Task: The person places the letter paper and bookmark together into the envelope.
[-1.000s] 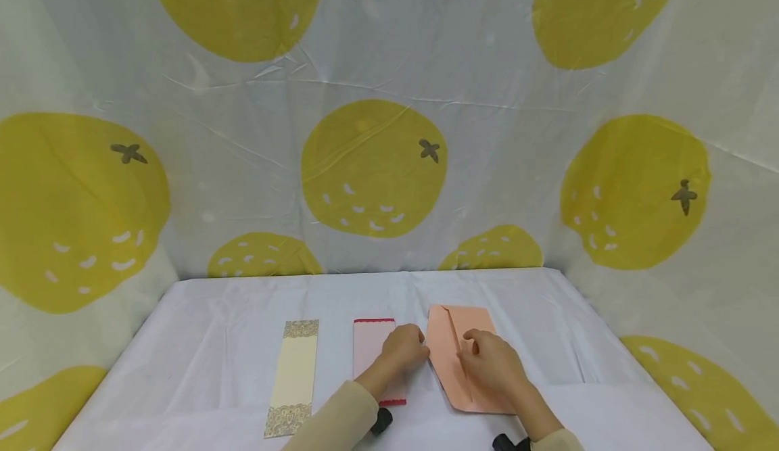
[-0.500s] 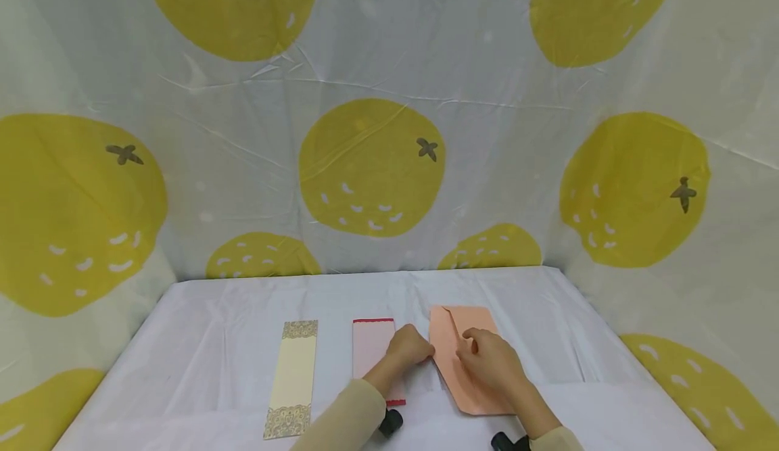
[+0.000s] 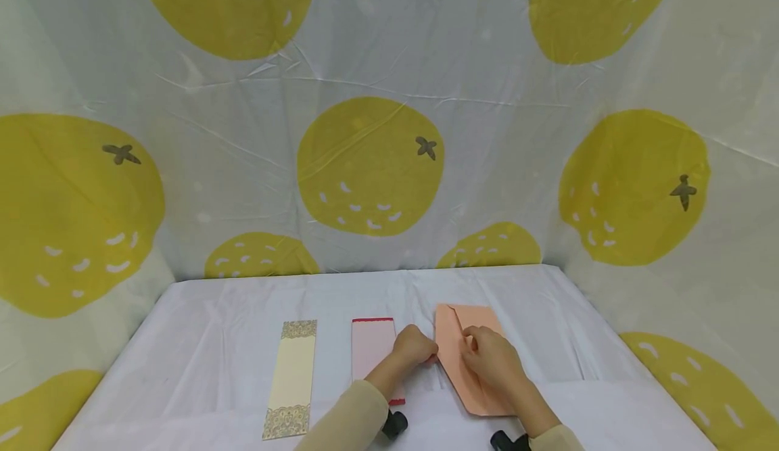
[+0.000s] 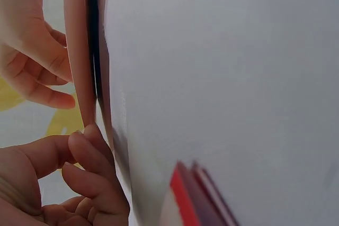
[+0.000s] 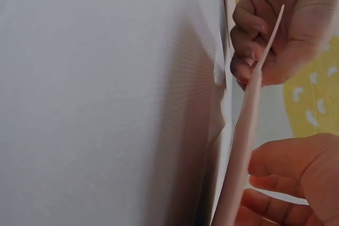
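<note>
A peach paper envelope [image 3: 449,356], flap side up, lies on the right half of the table in the head view. My left hand [image 3: 415,346] pinches its left edge between thumb and curled fingers; the left wrist view shows the fingertips [image 4: 91,133] right at that edge. Over the flap seam is my right hand [image 3: 494,356], its loosely bent fingers touching the envelope's face. Seen edge-on in the right wrist view, the envelope [image 5: 243,130] has a thin tip rising past the left hand [image 5: 286,30]. My left forearm partly covers a pink card with red ends [image 3: 372,344].
To the left lies a cream card [image 3: 293,370] with gold lace-patterned ends. A white cloth [image 3: 219,349] covers the table. Behind it hangs a white curtain [image 3: 243,140] printed with yellow fruit. Black camera mounts [image 3: 395,424] sit at both wrists.
My left hand has moved slightly right, and the envelope's left edge has shifted right with it. The right hand has stayed nearly in place on the envelope. The cards lie as before.
</note>
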`<control>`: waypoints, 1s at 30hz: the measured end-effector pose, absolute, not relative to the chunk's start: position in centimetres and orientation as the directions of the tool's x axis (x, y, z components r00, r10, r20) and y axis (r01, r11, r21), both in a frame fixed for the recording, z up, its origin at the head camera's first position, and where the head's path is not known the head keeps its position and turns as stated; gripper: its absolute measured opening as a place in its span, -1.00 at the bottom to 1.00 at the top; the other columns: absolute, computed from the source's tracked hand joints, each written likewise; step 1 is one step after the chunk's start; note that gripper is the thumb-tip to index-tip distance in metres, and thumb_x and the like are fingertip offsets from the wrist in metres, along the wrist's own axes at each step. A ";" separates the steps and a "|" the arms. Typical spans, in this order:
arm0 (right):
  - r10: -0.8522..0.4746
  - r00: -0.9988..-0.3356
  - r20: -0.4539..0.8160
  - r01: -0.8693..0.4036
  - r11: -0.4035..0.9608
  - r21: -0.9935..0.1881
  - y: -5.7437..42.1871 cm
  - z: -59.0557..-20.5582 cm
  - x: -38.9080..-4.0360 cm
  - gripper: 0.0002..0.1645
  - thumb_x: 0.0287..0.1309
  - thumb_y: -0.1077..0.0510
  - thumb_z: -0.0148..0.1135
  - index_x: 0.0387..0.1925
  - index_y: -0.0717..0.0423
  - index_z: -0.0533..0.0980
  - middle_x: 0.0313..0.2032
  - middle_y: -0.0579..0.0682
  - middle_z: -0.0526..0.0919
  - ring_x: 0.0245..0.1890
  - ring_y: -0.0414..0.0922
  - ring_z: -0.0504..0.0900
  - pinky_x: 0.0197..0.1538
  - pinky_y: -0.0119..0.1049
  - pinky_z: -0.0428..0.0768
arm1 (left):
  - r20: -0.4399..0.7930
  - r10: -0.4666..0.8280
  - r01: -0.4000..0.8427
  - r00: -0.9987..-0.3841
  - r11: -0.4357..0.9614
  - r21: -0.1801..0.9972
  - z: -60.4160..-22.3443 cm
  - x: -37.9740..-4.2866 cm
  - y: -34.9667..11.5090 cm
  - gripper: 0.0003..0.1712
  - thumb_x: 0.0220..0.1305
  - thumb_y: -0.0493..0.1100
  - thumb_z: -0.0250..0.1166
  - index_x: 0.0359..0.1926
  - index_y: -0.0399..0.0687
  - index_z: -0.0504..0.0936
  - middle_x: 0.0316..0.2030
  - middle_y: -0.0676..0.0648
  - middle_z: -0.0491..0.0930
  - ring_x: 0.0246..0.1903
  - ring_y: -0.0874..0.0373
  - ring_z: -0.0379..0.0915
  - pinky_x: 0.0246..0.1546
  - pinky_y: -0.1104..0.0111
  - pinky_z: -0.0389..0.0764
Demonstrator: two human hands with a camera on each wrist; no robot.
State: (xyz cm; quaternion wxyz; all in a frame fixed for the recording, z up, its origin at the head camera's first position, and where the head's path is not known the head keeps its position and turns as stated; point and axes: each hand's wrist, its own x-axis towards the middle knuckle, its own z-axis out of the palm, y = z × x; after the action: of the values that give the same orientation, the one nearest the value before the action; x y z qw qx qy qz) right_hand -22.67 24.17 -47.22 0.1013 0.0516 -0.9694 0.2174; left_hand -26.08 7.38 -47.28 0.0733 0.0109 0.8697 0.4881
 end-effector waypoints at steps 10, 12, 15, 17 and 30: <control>-0.062 -0.971 0.230 -0.152 0.904 -0.399 24.3 -46.6 -22.9 -0.63 -0.12 0.30 0.34 -0.15 0.15 0.60 -0.56 -0.14 0.36 -0.60 -0.20 0.30 -0.54 -0.30 0.30 | -0.079 0.110 -0.018 -0.991 0.475 0.880 -47.5 -26.4 6.8 -0.77 -0.19 -0.44 0.22 -0.85 -0.20 0.54 -0.92 0.13 0.29 -0.75 0.23 0.24 -0.73 0.49 0.12; -0.063 -0.972 0.226 -0.153 0.899 -0.410 24.4 -46.4 -23.0 -0.63 -0.12 0.30 0.33 -0.15 0.15 0.60 -0.57 -0.14 0.35 -0.61 -0.20 0.29 -0.54 -0.31 0.28 | -0.087 0.112 -0.025 -0.990 0.471 0.882 -47.6 -26.5 6.7 -0.76 -0.18 -0.44 0.22 -0.85 -0.20 0.54 -0.92 0.13 0.29 -0.75 0.23 0.24 -0.72 0.48 0.11; -0.061 -0.976 0.211 -0.150 0.888 -0.434 24.4 -46.1 -23.0 -0.62 -0.10 0.30 0.33 -0.13 0.15 0.60 -0.57 -0.13 0.34 -0.62 -0.18 0.29 -0.53 -0.31 0.27 | -0.118 0.107 -0.053 -0.987 0.474 0.879 -47.8 -26.5 6.5 -0.74 -0.12 -0.43 0.23 -0.84 -0.18 0.54 -0.90 0.10 0.32 -0.75 0.22 0.23 -0.72 0.47 0.12; -0.058 -0.980 0.192 -0.141 0.879 -0.455 24.5 -46.0 -23.1 -0.62 -0.08 0.30 0.34 -0.11 0.14 0.59 -0.57 -0.11 0.35 -0.61 -0.17 0.30 -0.52 -0.30 0.28 | -0.134 0.102 -0.069 -0.986 0.480 0.875 -47.7 -26.4 6.4 -0.74 -0.08 -0.41 0.24 -0.82 -0.17 0.54 -0.89 0.09 0.34 -0.73 0.21 0.25 -0.71 0.46 0.14; -0.095 -0.985 0.144 -0.160 0.815 -0.557 25.6 -45.6 -23.5 -0.65 0.06 0.24 0.28 -0.06 0.02 0.61 -0.67 -0.12 0.33 -0.67 -0.22 0.23 -0.54 -0.35 0.23 | -0.099 0.146 -0.031 -0.984 0.406 0.913 -47.5 -26.2 5.1 -0.75 -0.14 -0.41 0.18 -0.85 -0.20 0.54 -0.90 0.09 0.35 -0.78 0.23 0.22 -0.75 0.48 0.10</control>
State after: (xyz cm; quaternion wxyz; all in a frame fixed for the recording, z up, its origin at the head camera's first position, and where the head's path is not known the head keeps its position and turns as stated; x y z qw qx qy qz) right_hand -23.50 25.62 -45.64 0.0548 0.0673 -0.9509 0.2970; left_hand -26.15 5.08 -47.49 0.0817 0.0344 0.8346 0.5437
